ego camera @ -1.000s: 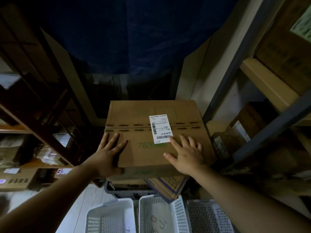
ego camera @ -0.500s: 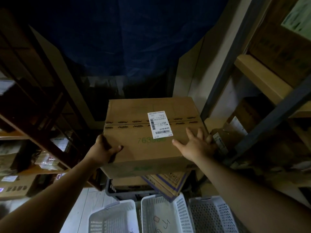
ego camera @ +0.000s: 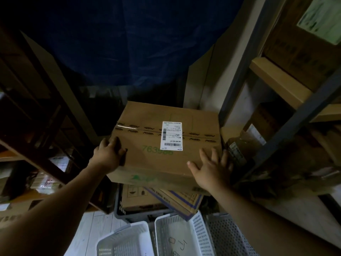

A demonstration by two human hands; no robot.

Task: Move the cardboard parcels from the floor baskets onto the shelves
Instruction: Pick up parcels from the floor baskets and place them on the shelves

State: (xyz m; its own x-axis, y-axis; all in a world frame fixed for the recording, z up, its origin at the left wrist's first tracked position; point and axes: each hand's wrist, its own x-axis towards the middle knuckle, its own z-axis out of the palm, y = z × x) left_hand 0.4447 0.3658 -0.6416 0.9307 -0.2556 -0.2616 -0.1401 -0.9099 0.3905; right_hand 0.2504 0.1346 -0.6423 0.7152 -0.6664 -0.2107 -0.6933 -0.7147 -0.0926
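Shifting off the lid, where both palms lay flat a second ago, the hands now sit at the two sides of the large brown cardboard parcel with the white shipping label (ego camera: 144, 163). The left grip (ego camera: 108, 156) has slid to the parcel's left edge. Its fingers curl over that edge and its thumb presses the top face, so it is grasping the box. The right grip (ego camera: 210, 169) has moved out to the near right corner. Its fingers are straight and spread across the top beside the right edge, pressing rather than clasping, so it stays released.

I read this as the take-up for a lift, with the hold only half made until the right fingers wrap the side. The parcel lies on top of the other cartons (ego camera: 136, 196) stacked in the dark grey floor basket (ego camera: 118, 209). Whether it has come clear of them I cannot tell. It has not yet reached the wooden shelves with grey metal uprights (ego camera: 280, 84) to the right. Two white perforated plastic baskets (ego camera: 125, 241) stand on the floor nearer the person.
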